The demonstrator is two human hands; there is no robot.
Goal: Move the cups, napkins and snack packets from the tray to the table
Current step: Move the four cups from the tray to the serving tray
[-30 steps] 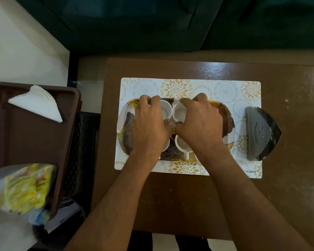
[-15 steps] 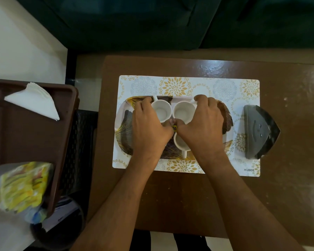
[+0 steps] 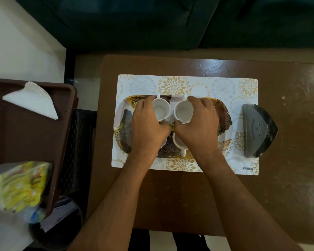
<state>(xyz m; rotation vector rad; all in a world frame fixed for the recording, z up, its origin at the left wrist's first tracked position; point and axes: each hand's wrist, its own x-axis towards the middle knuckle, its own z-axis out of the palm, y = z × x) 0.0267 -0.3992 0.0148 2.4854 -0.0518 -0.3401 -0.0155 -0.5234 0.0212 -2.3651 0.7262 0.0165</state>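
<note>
On the brown tray [image 3: 16, 138] at far left, folded napkins [image 3: 32, 101] lie at its far end and a yellow snack packet [image 3: 16, 187] at its near end. On the bench [image 3: 170, 196], the left hand [image 3: 149, 127] has its fingers curled around the left cup [image 3: 161, 109] on the patterned plate [image 3: 223, 120]; the right hand [image 3: 198, 127] grips the right cup [image 3: 183, 112] likewise, thumbs nearly meeting between them. Both palms face down.

There is one view only, from the head, and it looks almost straight down on the tabletop [image 3: 170, 192]. It is quite near: both forearms enter from the bottom edge, and a brown tray [image 3: 22, 142] fills the left side.
</note>
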